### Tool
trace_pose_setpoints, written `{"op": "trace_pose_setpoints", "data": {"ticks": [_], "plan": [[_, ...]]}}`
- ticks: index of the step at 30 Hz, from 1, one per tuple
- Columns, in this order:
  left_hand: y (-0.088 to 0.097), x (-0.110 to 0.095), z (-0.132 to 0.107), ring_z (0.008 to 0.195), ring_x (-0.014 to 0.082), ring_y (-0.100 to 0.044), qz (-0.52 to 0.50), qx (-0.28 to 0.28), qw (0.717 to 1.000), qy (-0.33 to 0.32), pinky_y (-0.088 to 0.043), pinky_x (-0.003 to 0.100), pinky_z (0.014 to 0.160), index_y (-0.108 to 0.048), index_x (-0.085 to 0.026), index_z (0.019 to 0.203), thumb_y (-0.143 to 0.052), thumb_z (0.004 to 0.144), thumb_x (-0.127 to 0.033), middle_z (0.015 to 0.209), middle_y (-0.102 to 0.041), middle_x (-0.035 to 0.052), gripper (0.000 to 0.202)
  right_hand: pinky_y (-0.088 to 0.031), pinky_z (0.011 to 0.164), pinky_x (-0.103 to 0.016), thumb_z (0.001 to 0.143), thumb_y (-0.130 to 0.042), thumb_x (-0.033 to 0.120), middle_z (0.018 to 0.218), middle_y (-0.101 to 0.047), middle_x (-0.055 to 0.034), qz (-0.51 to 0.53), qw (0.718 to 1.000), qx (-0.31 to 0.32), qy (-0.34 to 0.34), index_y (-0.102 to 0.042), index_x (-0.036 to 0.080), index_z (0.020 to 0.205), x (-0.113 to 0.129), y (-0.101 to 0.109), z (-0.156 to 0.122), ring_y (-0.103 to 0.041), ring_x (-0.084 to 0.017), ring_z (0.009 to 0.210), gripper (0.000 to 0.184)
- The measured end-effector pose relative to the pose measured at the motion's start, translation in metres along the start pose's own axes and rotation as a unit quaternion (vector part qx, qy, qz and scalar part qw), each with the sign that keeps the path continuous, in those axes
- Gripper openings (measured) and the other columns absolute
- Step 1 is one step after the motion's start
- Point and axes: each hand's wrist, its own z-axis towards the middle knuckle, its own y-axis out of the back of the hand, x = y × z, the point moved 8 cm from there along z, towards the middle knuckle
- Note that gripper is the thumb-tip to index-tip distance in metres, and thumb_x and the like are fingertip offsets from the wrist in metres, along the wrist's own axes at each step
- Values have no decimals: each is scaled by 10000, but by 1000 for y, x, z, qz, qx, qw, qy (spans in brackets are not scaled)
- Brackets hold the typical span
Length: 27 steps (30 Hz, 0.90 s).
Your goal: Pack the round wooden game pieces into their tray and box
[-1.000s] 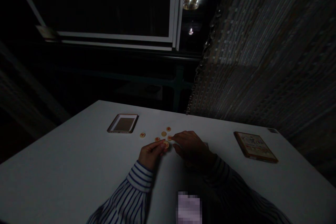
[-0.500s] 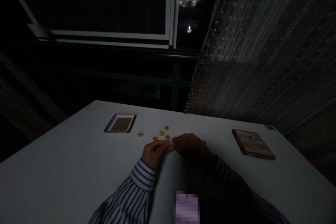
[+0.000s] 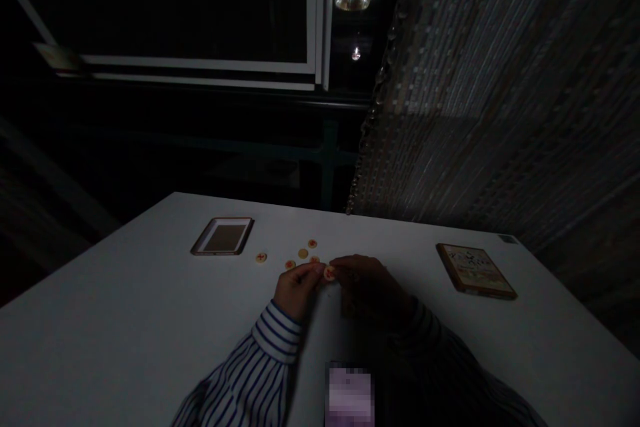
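Observation:
A round, pale Chinese chess piece with a red character is held up between my two hands, its marked face towards me. My left hand pinches its left edge with thumb and fingertips. From the other side, the fingers of my right hand close on its right edge; deep shadow hides much of that hand. Just beyond my left fingers lie more pieces: one with a red mark, another partly covered by my fingertips, a plain-faced one and a red-marked one farther back.
Another red-marked piece lies apart to the left, near a shallow open box part. A box lid with a printed picture rests on the right of the white table. Beaded strings hang behind the table's right side.
My view has shifted slightly, moving the table items left in the picture. Both hands keep hold of the piece, which now shows more of its face and sits farther right of the loose pieces.

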Motion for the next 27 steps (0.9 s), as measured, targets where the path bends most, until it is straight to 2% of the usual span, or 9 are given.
{"op": "trace_pose_setpoints", "data": {"ticks": [7,13,20,24,27], "plan": [[-6,-4,1,700,165,-611,-8,-3,1000,-13,-483,251,641,-697,-136,777,-628,640,-363,738,-692,50,274,-459,712,-231,840,-431,236,882,-664,-32,54,997,-41,-21,-605,189,937,-12,5,-3,-612,-127,790,205],[-14,8,3,807,189,-623,-61,4,998,15,-476,289,782,-694,-142,795,-691,571,-319,820,-697,61,286,-466,749,-248,836,-438,253,924,-660,-38,85,994,-68,-30,-584,185,991,-22,4,-6,-609,-133,832,223],[-13,16,6,836,194,-624,-70,-23,997,19,-469,305,820,-697,-167,776,-683,579,-298,822,-700,46,237,-461,773,-269,836,-424,233,980,-645,-36,91,995,-40,4,-567,214,1033,-22,-5,-8,-595,-135,881,245],[-13,20,7,822,194,-627,-76,-32,996,21,-483,304,791,-693,-157,779,-682,585,-320,824,-699,53,254,-451,746,-272,823,-442,247,944,-647,-44,74,996,-44,27,-567,207,1023,-18,-2,-8,-597,-140,823,240],[-15,23,7,846,195,-620,-89,-25,996,20,-473,310,812,-691,-151,801,-679,592,-333,846,-696,59,277,-437,688,-238,842,-413,253,841,-653,-23,70,997,-26,33,-580,202,931,-16,0,-7,-587,-120,725,196]]}}
